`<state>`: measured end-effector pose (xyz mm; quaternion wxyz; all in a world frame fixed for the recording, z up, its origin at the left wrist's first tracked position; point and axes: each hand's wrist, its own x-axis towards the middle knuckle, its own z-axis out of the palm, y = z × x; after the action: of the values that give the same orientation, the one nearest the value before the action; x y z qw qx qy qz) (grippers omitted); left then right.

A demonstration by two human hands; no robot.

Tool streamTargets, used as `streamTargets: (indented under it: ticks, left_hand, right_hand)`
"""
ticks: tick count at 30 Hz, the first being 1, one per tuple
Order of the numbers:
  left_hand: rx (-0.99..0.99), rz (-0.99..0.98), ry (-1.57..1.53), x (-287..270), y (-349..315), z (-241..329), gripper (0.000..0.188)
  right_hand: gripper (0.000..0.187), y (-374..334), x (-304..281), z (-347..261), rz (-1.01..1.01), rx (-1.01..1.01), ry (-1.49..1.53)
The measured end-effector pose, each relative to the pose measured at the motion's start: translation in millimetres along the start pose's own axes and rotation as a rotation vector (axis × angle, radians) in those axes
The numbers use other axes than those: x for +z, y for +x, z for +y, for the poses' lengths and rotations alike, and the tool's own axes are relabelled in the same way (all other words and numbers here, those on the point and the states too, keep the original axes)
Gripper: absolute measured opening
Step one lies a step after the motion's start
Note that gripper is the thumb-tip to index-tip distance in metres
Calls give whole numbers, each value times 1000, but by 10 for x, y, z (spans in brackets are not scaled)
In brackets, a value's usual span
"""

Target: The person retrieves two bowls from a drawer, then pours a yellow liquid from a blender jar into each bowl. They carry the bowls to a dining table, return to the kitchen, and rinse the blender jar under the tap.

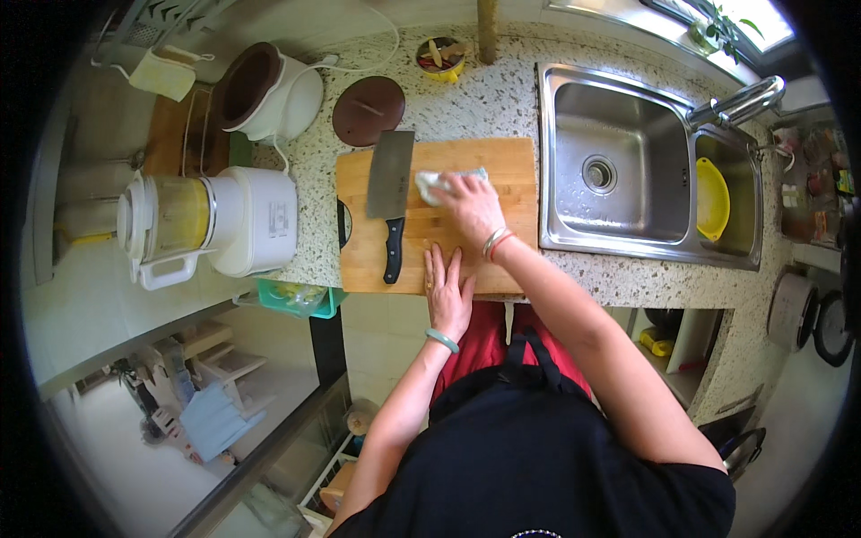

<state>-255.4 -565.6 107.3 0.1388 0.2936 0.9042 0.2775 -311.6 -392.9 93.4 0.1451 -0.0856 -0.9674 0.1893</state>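
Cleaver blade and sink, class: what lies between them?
Head view shows a pale cloth under the right hand, both over the wooden cutting board.

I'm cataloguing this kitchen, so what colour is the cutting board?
The cutting board is light tan; the head view shows it best.

White blender (257,221), steel sink (583,130)

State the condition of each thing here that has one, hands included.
Cutting board: lying flat
Cloth: crumpled
Right hand: holding the cloth on the board
Left hand: flat on the board
Cleaver: lying flat, unheld
Brown lid: on the counter
White pot: uncovered
Faucet: not running
Large sink basin: drops inside, no standing water
Yellow dish: in the smaller basin
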Motion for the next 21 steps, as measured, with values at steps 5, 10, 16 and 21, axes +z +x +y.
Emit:
streamTargets:
  ticks: [5, 10, 16, 21]
  left_hand:
    - [-21, -19, -23, -60, 0, -17, 54]
    - [-55, -2, -342, 49, 266, 353, 51]
    - [312, -131, -131, 621, 592, 1043, 55]
    - [306, -359, -244, 1098, 564, 1377, 54]
  right_hand:
    - [50, 162, -177, 623, 84, 314, -137]
    - [37, -467, -328, 1089, 394, 589, -20]
    - [21, -1338, -534, 811, 160, 533, 106]
    - [15, -1625, -919, 1159, -40, 546, -151]
